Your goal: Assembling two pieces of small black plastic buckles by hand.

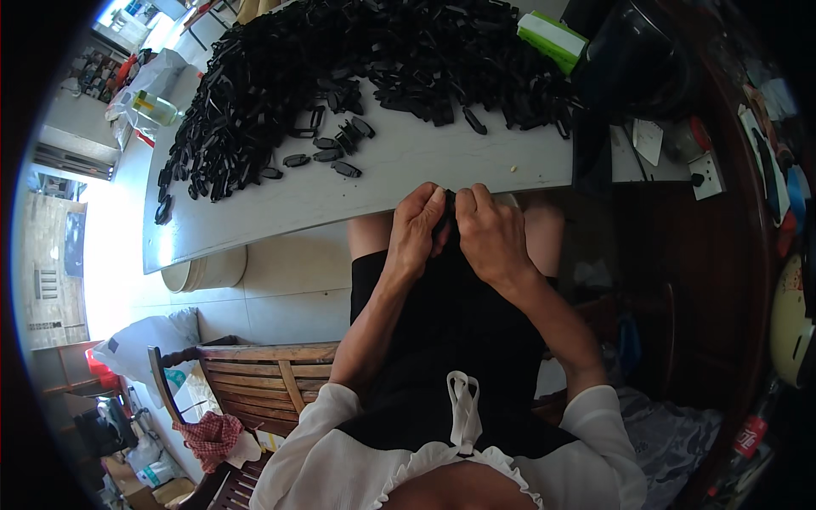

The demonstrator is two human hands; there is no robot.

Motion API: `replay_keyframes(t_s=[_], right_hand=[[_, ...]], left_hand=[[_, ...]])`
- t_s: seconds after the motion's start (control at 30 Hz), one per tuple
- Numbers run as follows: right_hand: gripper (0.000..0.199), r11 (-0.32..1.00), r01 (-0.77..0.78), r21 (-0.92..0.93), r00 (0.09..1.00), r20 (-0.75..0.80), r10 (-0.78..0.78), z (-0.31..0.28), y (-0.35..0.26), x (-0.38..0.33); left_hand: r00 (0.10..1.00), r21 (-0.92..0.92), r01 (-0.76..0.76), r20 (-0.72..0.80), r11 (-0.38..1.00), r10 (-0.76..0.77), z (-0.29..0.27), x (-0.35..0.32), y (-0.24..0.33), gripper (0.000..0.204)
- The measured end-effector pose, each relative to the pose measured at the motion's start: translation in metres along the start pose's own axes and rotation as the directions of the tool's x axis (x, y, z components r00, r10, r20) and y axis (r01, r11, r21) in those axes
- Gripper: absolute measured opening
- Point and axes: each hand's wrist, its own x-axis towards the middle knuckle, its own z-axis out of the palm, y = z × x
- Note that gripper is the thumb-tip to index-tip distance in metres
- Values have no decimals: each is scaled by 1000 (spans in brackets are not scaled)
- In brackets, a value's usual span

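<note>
Just off the table's near edge, above my lap, my left hand (419,223) and my right hand (491,231) are close together. Both are closed round one small black plastic part (444,212), mostly hidden by the fingers; its exact kind does not show. My left thumb lies along it, and the right fingers curl against its other side. Beyond them, a large heap of similar black plastic parts (255,93) covers the far side of the white table (408,174). Several loose black parts (328,155) lie in front of the heap, nearer to me.
A green and white box (552,42) and a dark container (633,59) stand at the far right. A socket strip (705,177) lies at the right. Below the table's left part stands a pale bucket (206,270). A wooden bench (263,382) is at my left.
</note>
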Motion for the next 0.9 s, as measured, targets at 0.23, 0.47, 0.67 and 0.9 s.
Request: replay_keyframes(t_s=[0.23, 0.47, 0.67, 0.9], right_hand=[[10, 996, 89, 19, 996, 16, -89, -2, -3, -5], [17, 655, -308, 690, 951, 251, 183, 15, 12, -28], [22, -288, -426, 857, 876, 470, 103, 23, 30, -34], [24, 103, -489, 866, 872, 483, 79, 31, 35, -40]], left_hand=[[998, 70, 49, -52, 996, -46, 3, -5, 2, 30], [992, -127, -52, -120, 991, 37, -13, 8, -17, 19], [982, -167, -99, 145, 981, 124, -10, 0, -16, 20], [991, 200, -12, 130, 980, -14, -10, -8, -5, 18]])
